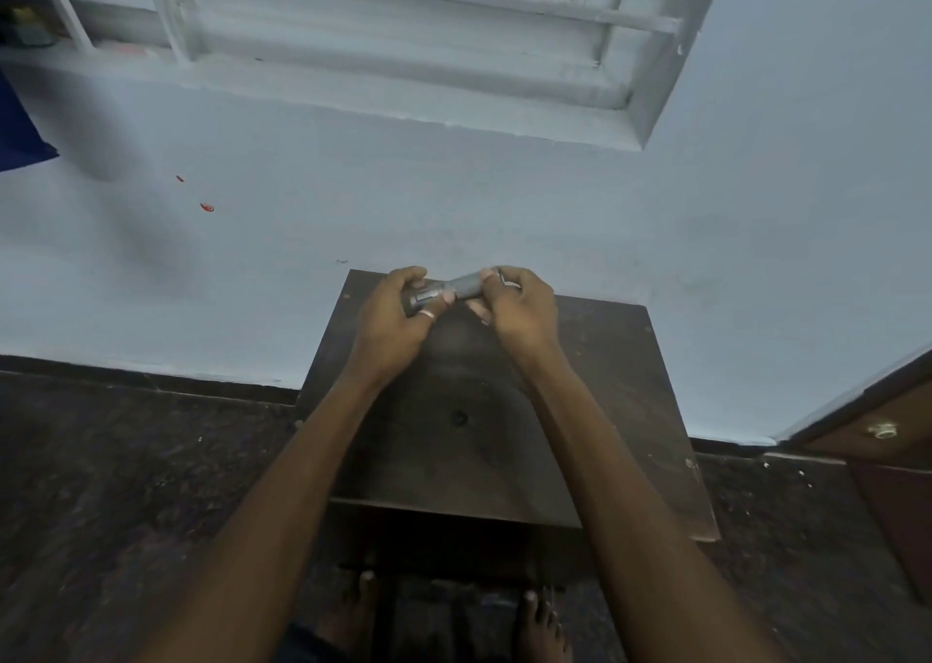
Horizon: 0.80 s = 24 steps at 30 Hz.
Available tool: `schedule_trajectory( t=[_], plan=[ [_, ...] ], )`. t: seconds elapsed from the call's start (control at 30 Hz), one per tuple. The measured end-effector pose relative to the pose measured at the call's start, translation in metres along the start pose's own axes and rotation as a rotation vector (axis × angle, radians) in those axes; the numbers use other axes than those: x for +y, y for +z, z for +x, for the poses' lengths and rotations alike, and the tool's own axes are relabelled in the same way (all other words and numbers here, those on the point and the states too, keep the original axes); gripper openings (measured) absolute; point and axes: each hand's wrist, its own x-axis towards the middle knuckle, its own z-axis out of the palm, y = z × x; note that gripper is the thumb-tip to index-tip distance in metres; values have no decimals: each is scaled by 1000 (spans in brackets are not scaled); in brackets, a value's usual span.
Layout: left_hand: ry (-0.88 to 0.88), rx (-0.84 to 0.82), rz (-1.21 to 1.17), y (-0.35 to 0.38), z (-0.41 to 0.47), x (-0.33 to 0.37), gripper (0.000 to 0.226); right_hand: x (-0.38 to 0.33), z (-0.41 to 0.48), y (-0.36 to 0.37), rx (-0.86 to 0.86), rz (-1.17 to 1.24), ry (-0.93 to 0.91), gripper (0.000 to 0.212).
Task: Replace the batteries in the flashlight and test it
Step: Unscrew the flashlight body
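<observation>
A grey metal flashlight (454, 287) with a ribbed barrel lies crosswise between both hands, above the far edge of a small dark wooden table (620, 390). My left hand (391, 312), with a ring on one finger, grips the flashlight's left end. My right hand (519, 304) holds the right end, thumb and fingertips pinched on it. Both ends are hidden under my fingers. No loose batteries are visible.
The table stands against a pale blue wall (504, 193) under a white window frame (403, 32). A small dark round spot (459, 418) marks the tabletop. A brown cabinet with a knob (882, 430) stands at right. My bare feet (539, 627) rest on the dark floor below.
</observation>
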Motion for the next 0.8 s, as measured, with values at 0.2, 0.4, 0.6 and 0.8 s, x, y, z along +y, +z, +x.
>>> schedule_trajectory(
  t=[0.2, 0.4, 0.6, 0.8],
  plan=[
    [-240, -15, -572, 25, -43, 8, 34, 22, -45, -45, 47, 479, 151, 27],
    [-319, -26, -745, 52, -69, 3, 39, 43, -62, -65, 88, 314, 119, 32],
    [-342, -12, -762, 59, -63, 1, 30, 51, -58, -69, 141, 35, 17, 39],
    [-333, -15, -688, 51, -56, -1, 25, 50, -52, -68, 118, 15, 4, 44]
  ],
)
